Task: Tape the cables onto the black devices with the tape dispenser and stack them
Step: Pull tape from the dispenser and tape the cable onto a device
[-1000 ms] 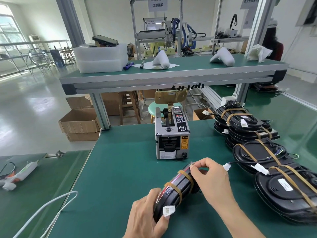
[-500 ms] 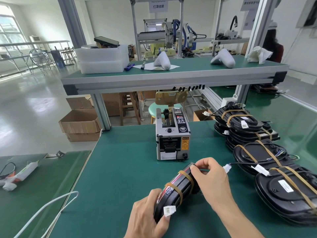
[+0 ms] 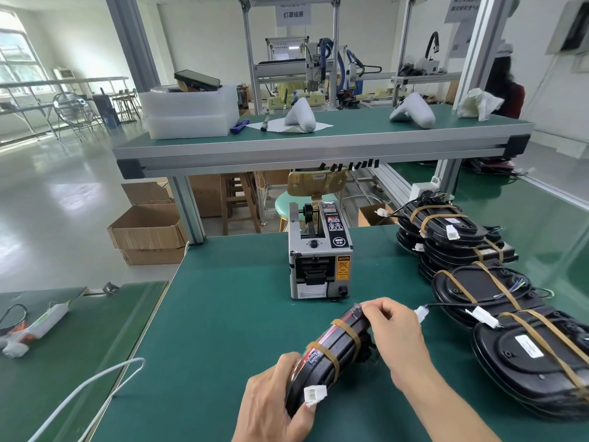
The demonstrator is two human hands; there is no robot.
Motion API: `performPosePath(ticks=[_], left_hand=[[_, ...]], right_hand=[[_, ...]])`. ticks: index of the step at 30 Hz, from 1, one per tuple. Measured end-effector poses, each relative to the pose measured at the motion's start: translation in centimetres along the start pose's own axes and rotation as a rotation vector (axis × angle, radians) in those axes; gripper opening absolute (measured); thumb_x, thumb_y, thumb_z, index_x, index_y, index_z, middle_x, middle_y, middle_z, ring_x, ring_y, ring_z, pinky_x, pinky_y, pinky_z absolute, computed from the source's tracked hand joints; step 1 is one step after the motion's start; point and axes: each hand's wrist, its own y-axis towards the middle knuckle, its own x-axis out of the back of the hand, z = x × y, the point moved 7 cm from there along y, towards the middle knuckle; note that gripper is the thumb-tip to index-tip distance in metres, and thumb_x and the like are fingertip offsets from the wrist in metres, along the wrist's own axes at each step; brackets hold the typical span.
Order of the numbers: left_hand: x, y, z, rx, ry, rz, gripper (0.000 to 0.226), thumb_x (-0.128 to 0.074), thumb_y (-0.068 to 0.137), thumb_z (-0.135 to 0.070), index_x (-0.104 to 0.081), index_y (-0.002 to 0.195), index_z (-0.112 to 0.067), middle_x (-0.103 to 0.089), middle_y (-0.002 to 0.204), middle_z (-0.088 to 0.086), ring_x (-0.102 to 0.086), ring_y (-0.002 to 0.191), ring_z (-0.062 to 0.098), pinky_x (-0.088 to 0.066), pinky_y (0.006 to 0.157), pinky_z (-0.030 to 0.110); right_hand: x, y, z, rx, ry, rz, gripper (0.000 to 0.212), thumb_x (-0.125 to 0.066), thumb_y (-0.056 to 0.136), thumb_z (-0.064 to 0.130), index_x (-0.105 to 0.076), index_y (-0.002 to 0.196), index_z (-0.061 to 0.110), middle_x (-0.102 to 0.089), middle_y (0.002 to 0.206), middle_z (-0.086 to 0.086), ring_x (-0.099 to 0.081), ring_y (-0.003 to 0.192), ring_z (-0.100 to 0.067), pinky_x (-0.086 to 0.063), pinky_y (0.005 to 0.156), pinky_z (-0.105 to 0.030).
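Observation:
A black device stands on its edge on the green mat, tilted away from me, with two brown tape bands around it and a white connector at its near end. My left hand grips the near end. My right hand presses its fingers on the far top edge. The grey tape dispenser stands just behind. Stacks of taped black devices lie along the right side.
A raised green shelf with white foam boxes and white housings crosses the back. A white cable loops at the table's left edge. A glue gun lies on the left table. A person stands far right.
Both hands keep their hold on the device. The right fingers have shifted slightly along the far top edge; the view has moved a little closer.

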Motion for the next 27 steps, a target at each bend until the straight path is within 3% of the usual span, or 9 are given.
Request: performPosePath(ticks=[3,5,8,16,20,23,27], left_hand=[[0.1,0.1,-0.1,0.011,0.002,-0.007,0.041,-0.056,0.087,-0.057,-0.068,0.098,-0.02,-0.056,0.064,-0.012,-0.054,0.053,0.007,-0.049,0.051,0.029],[0.2,0.1,-0.1,0.017,0.003,-0.007,0.041,-0.056,0.086,-0.057,-0.068,0.099,-0.02,-0.056,0.064,-0.012,-0.054,0.054,0.007,-0.049,0.051,0.03],[0.2,0.1,-0.1,0.019,0.004,0.003,0.04,-0.056,0.087,-0.058,-0.067,0.099,-0.021,-0.055,0.064,-0.011,-0.054,0.054,0.007,-0.048,0.052,0.028],[0.1,0.1,0.1,0.039,-0.003,-0.009,0.042,-0.056,0.086,-0.061,-0.067,0.098,-0.022,-0.055,0.063,-0.009,-0.054,0.054,0.012,-0.049,0.053,0.032],[0.0,0.2,0.0,0.043,-0.008,0.001,0.042,-0.055,0.086,-0.06,-0.068,0.099,-0.022,-0.056,0.063,-0.011,-0.055,0.054,0.008,-0.048,0.054,0.027],[-0.1,0.1,0.3,0.046,-0.011,0.006,0.042,-0.054,0.086,-0.061,-0.067,0.099,-0.023,-0.055,0.064,-0.01,-0.055,0.054,0.008,-0.048,0.054,0.028],[-0.5,-0.1,0.8,0.054,-0.016,0.026,0.04,-0.052,0.088,-0.062,-0.066,0.105,-0.028,-0.059,0.068,-0.012,-0.059,0.059,0.007,-0.051,0.056,0.029]], right_hand=[[-0.5,0.0,-0.8,-0.013,0.004,0.058,0.034,-0.057,0.099,0.043,-0.072,0.081,0.018,-0.07,0.08,-0.003,-0.061,0.078,-0.018,-0.047,0.073,-0.034],[-1.3,-0.4,-1.2,-0.007,-0.002,0.168,0.039,-0.052,0.101,0.054,-0.075,0.093,0.023,-0.074,0.082,0.007,-0.066,0.084,-0.013,-0.049,0.08,-0.032],[-2.4,-1.4,-1.2,0.01,0.053,0.309,0.036,-0.05,0.103,0.052,-0.077,0.104,0.028,-0.079,0.097,0.014,-0.071,0.095,-0.005,-0.05,0.091,-0.03],[-2.3,-1.0,0.1,0.062,-0.004,0.313,0.009,-0.067,0.093,0.043,-0.074,0.094,0.037,-0.077,0.091,0.014,-0.069,0.083,0.002,-0.047,0.077,-0.022],[-2.2,-1.2,0.2,0.09,0.024,0.433,0.044,-0.056,0.086,0.066,-0.071,0.107,0.03,-0.077,0.103,0.007,-0.07,0.101,-0.011,-0.051,0.094,-0.034],[-2.2,-1.2,0.2,0.091,0.031,0.496,0.045,-0.05,0.093,0.062,-0.068,0.112,0.025,-0.075,0.109,0.002,-0.068,0.109,-0.021,-0.05,0.105,-0.043],[-2.1,-1.0,1.1,0.13,0.0,0.496,0.034,-0.052,0.095,0.057,-0.066,0.103,0.026,-0.075,0.103,0.002,-0.067,0.094,-0.019,-0.052,0.087,-0.036]])
